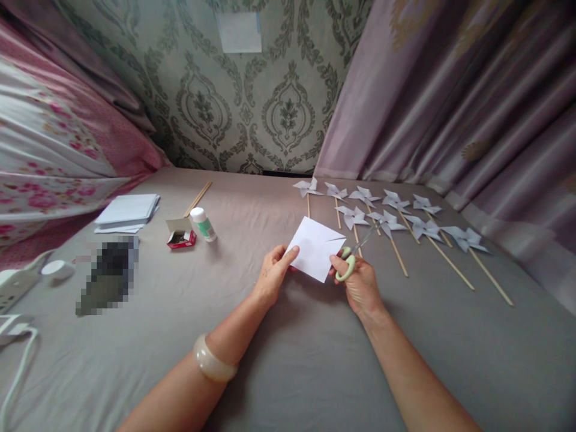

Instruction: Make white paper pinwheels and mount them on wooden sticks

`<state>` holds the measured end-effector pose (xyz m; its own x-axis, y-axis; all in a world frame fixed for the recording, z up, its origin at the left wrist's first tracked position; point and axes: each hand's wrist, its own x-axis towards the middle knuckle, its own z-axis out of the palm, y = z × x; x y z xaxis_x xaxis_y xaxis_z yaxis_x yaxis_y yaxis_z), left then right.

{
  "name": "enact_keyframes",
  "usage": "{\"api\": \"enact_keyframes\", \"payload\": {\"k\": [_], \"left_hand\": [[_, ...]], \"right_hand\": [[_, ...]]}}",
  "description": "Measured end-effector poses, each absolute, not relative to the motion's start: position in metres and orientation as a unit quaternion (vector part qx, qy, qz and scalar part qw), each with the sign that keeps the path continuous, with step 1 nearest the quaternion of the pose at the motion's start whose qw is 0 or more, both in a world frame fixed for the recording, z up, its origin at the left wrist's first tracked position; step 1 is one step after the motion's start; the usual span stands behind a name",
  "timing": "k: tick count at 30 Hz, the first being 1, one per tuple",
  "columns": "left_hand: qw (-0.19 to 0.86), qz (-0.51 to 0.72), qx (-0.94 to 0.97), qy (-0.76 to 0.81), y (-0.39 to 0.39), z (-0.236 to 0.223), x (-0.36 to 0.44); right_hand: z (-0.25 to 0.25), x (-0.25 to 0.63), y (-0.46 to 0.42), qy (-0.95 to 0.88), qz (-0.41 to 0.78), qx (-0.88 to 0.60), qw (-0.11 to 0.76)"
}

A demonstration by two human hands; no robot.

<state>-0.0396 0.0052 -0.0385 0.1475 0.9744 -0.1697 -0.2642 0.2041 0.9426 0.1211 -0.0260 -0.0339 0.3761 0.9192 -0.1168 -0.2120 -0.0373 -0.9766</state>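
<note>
A white square of paper (311, 247) is held out in front of me, with a slit cut in from its right corner. My left hand (273, 270) pinches its left corner, thumb on top. My right hand (357, 282) has green-handled scissors (345, 268) hooked on it, their blades pointing away to the upper right, clear of the paper. The thumb of that hand also rests at the paper's lower right edge. Just beyond lie several white paper pinwheels (353, 217) on wooden sticks, spread over the right side of the cloth.
On the left are a stack of white paper (127, 210), a small open red box (181, 239), a white-and-green glue stick (204, 225) and loose wooden sticks (198, 199). A power strip (20, 282) with a white cable sits at the left edge, near a blurred-out item (110, 273).
</note>
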Motion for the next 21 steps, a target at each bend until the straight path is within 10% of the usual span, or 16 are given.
{"api": "enact_keyframes", "payload": {"k": [21], "left_hand": [[0.684,0.492,0.346,0.413,0.001,-0.043,-0.029]], "right_hand": [[-0.035,0.114,-0.031,-0.348,0.452,-0.546,0.614]]}}
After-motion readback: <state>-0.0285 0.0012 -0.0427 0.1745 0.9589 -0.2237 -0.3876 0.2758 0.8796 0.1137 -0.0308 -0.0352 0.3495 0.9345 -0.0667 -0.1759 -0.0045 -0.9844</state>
